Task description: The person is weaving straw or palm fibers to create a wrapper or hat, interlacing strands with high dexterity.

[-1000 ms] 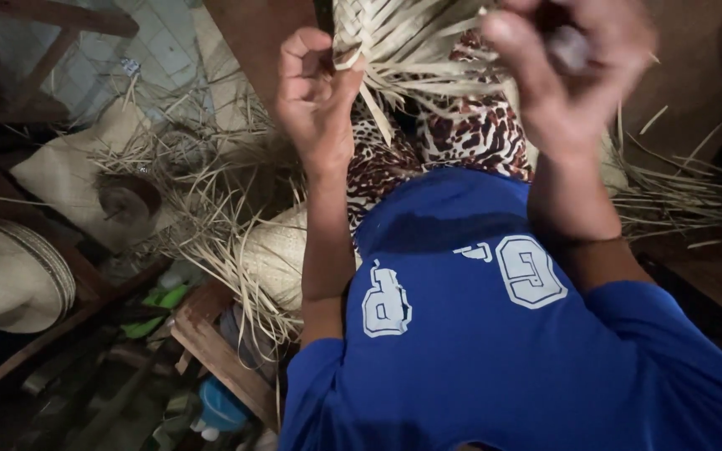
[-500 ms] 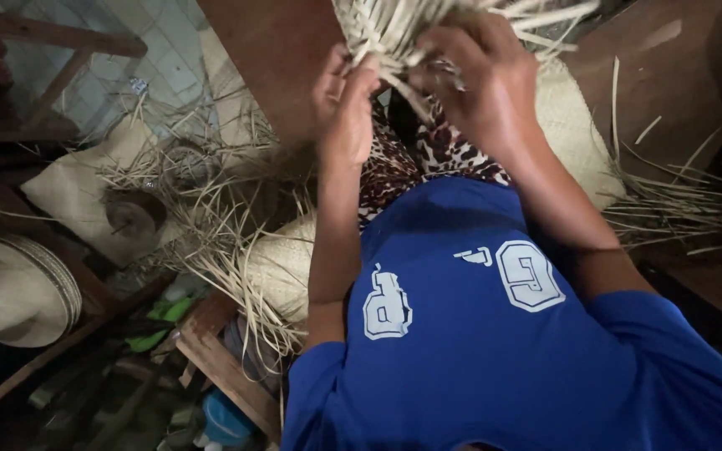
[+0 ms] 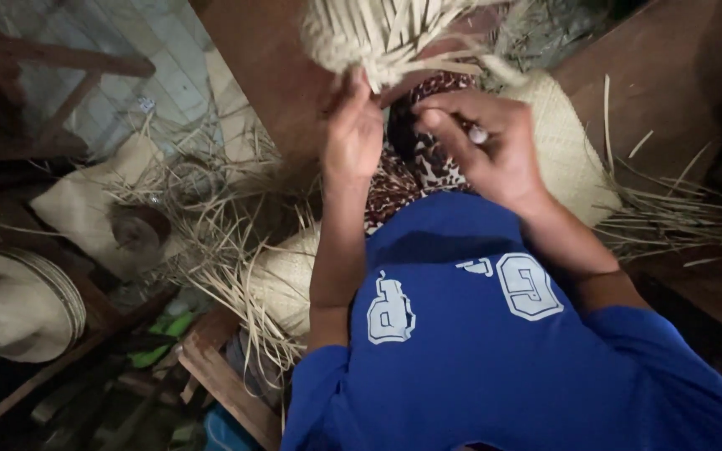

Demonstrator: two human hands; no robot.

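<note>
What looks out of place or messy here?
Loose straw strips lie scattered across the floor at left, around a woven mat. Left hand and right hand grip the half-woven piece, its ends unfinished.

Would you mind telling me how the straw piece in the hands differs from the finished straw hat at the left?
The woven straw piece is unfinished, with loose strips sticking out; the straw hat has a complete round brim. The left hand and right hand hold the piece up, while the hat rests alone on a wooden frame. Both are pale woven straw.
</note>
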